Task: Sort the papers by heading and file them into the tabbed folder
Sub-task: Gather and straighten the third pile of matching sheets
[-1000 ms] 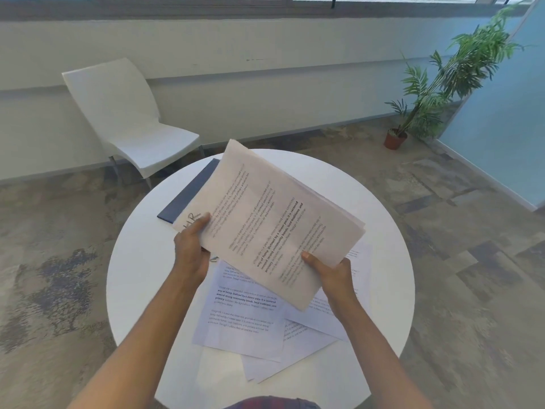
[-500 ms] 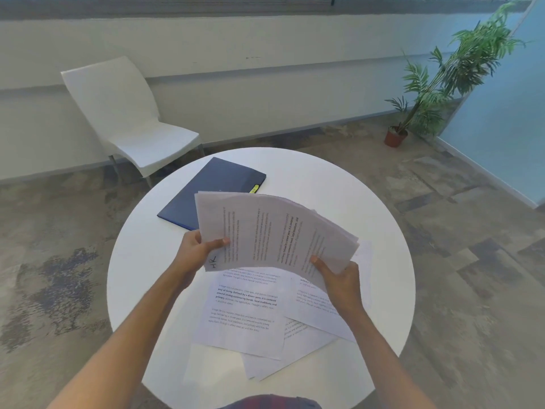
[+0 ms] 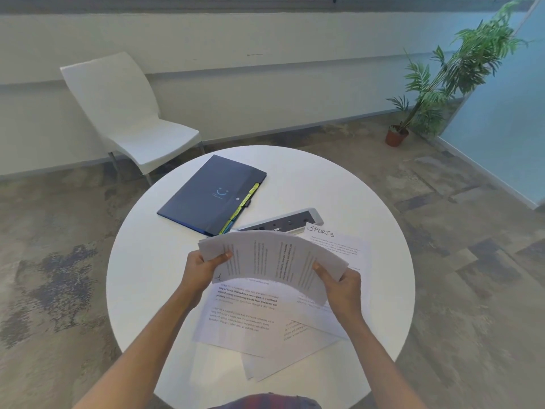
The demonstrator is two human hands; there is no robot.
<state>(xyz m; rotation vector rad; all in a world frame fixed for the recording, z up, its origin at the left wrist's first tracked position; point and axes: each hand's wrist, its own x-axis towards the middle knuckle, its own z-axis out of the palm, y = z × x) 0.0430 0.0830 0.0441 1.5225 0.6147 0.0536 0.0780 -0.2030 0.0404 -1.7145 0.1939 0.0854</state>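
A bundle of printed papers [image 3: 271,258] hangs arched above the round white table [image 3: 147,261], turned sideways. My left hand [image 3: 200,270] grips its left end and my right hand [image 3: 342,287] grips its right end. Below the bundle, several loose printed sheets [image 3: 244,317] lie overlapping on the table. One sheet with the handwritten heading SPORTS [image 3: 336,240] shows at the right. The dark blue tabbed folder [image 3: 212,194] lies shut at the back of the table, coloured tabs poking out of its right edge.
A grey power socket strip [image 3: 283,221] is set in the table between folder and papers. A white chair [image 3: 124,113] stands beyond the table on the left. A potted plant [image 3: 436,84] stands at the far right by a blue wall.
Both hands have lowered and flattened the bundle toward the table, uncovering the folder, the socket strip and the SPORTS sheet.
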